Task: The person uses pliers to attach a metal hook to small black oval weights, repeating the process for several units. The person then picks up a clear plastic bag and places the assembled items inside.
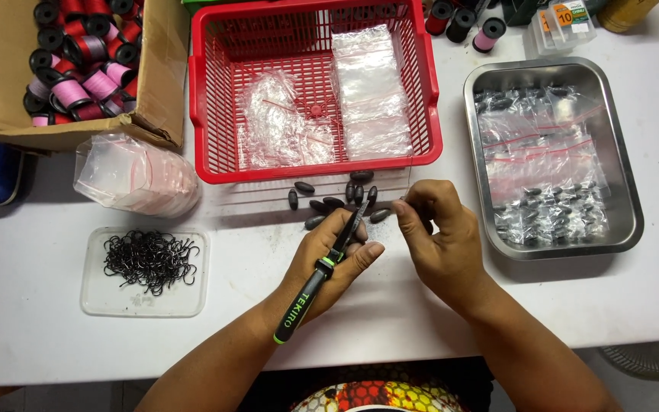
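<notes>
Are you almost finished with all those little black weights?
Partly. Done: bagged weights fill the steel tray. In hand: the left hand holds pliers, the right hand pinches something tiny. Left: loose weights, hooks and empty bags.

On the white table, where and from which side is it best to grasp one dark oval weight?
Probably pinch a stray oval weight across its narrow middle, from straight above: it lies flat, apart from the others, left of the pile, with the red basket close behind it.

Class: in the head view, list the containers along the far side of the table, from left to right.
Cardboard box of thread spools → red plastic basket holding clear bags → metal tray of bagged dark weights.
</notes>
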